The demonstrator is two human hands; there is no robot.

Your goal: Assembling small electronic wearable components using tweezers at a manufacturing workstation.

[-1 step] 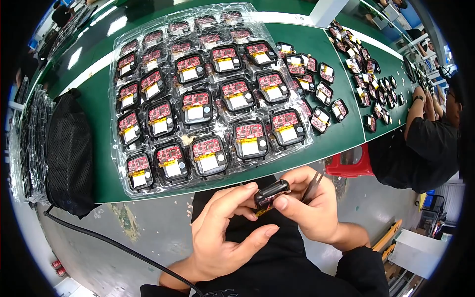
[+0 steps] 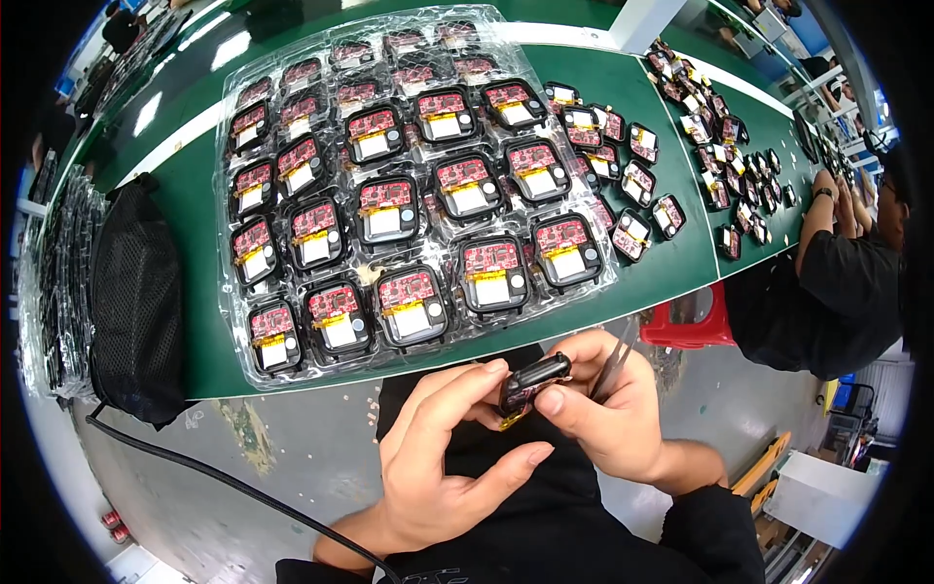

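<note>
My right hand (image 2: 613,404) pinches a small black watch case (image 2: 533,383) between thumb and fingers, tipped up on its edge above my lap. A bit of yellow tape or flex (image 2: 511,420) shows at its lower end. Grey tweezers (image 2: 613,368) stick out between the fingers of the same hand. My left hand (image 2: 443,457) is at the case's left end, its fingertips by the case and its thumb spread away below. Beyond both hands, a clear plastic tray (image 2: 399,365) holds rows of open watch cases (image 2: 413,304) with red circuit boards and white batteries.
More watch cases (image 2: 637,182) lie loose on the green table (image 2: 671,277) to the right. A black mesh bag (image 2: 136,302) and stacked clear trays (image 2: 60,282) stand at left. A black cable (image 2: 224,477) crosses by my left forearm. A co-worker (image 2: 827,282) sits at right, near a red stool (image 2: 689,316).
The watch case has turned slightly in my right hand. The tweezers and my left fingers have shifted a little.
</note>
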